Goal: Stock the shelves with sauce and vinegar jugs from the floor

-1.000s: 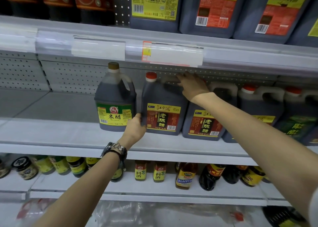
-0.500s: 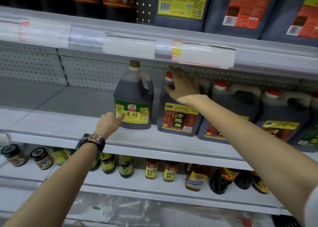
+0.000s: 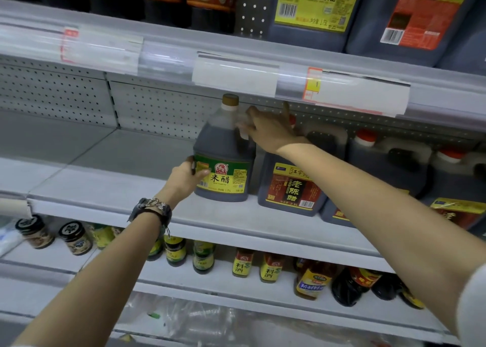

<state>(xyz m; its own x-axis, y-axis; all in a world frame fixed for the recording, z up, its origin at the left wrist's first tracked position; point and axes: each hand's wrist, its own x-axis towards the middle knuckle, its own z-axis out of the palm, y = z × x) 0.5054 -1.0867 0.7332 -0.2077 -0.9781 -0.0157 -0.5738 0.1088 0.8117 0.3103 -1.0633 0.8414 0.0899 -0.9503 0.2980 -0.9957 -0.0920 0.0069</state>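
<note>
A dark vinegar jug with a green and yellow label and a brown cap [image 3: 223, 149] stands on the middle shelf [image 3: 110, 189]. My left hand [image 3: 185, 179] grips its lower left side, thumb across the label. My right hand [image 3: 268, 128] reaches over to the jug's handle at its upper right, fingers spread and touching it. Right beside it stands a dark jug with a red and black label [image 3: 292, 186], its cap hidden behind my right hand. More red-capped jugs [image 3: 389, 162] line the shelf to the right.
The middle shelf's left part is bare metal with a perforated back panel [image 3: 65, 94]. Large soy sauce jugs [image 3: 315, 7] sit on the top shelf above price tag strips. Small jars [image 3: 75, 237] and bottles [image 3: 313, 281] fill the lower shelf. Clear plastic wrap [image 3: 200, 317] lies below.
My left hand went from the red-label jug to the green-label jug and now grips its lower side. My right hand slid left from the red-label jug's top to the green-label jug's handle.
</note>
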